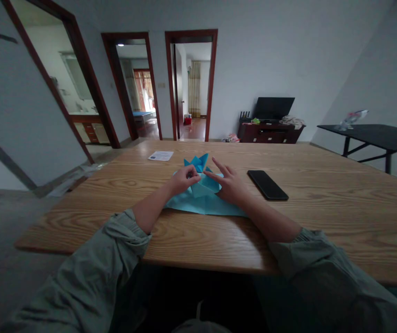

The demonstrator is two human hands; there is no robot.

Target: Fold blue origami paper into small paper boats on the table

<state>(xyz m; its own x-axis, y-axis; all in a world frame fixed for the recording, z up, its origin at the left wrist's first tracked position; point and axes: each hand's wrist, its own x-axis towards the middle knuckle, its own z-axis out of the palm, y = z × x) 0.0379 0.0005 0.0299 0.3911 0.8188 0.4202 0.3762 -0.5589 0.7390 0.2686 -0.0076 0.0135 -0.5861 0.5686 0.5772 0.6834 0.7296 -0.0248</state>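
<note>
On the wooden table lies a light blue sheet of paper (201, 205), and over it stands a light blue folded paper piece (206, 186) between my hands. My left hand (183, 179) is closed, thumb and forefinger pinching the folded paper's left upper edge. At its right side is my right hand (231, 183), fingers spread, the thumb side close against the paper; whether it presses on it I cannot tell. Just beyond my hands sits a darker blue origami shape (198, 162) with pointed tips, its lower part hidden by the folded paper and my left hand.
A black smartphone (267, 185) lies right of my right hand. A white printed card (161, 156) is at the far left of the wooden table (337, 208). Beyond stand a TV cabinet (271, 132) with a television (274, 108) and, at right, a black table (382, 135).
</note>
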